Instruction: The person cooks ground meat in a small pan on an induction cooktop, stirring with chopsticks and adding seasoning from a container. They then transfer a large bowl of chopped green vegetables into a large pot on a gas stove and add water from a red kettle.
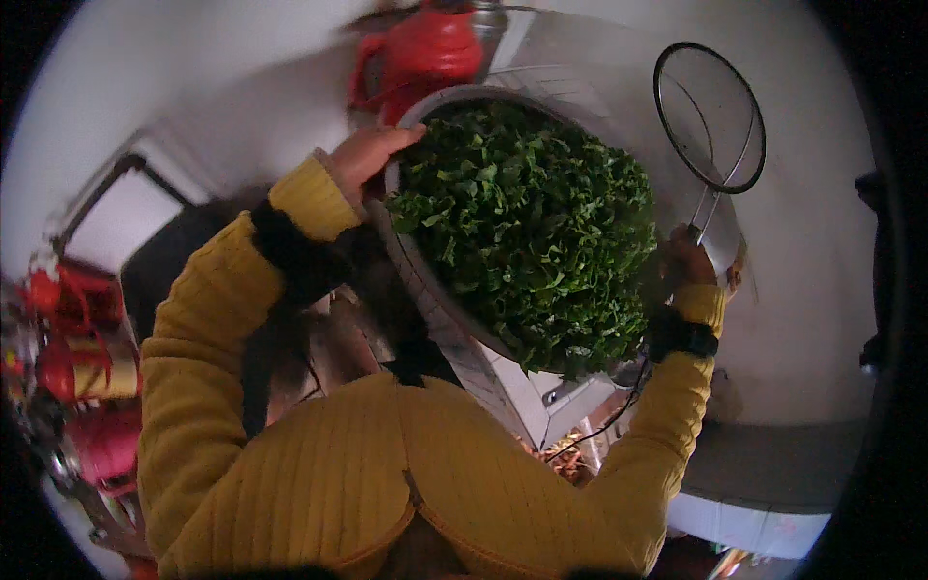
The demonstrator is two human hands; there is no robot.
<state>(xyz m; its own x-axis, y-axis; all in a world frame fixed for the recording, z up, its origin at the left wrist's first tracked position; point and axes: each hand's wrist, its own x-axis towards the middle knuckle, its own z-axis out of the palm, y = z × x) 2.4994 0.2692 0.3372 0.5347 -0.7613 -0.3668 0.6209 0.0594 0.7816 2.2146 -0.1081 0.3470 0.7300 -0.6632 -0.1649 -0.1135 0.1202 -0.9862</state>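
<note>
A wide, round basin [417,272] heaped with chopped leafy greens [536,232] is in front of me. My left hand [373,156] grips its upper left rim, the thumb lying over the edge. At the basin's right side is my right hand [689,257], dark and partly hidden by shadow. A round wire-framed strainer [757,138] rises beyond that hand; its handle meets the fingers, but whether they are closed on the handle, the basin's rim or both is hard to tell.
Behind the basin stands a red plastic jug [428,54], beside a metal vessel [489,22]. A white tiled edge [540,406] lies below the basin, with a dark cord [602,428] near it. Red containers [80,348] are at far left. A grey ledge [768,464] is at lower right.
</note>
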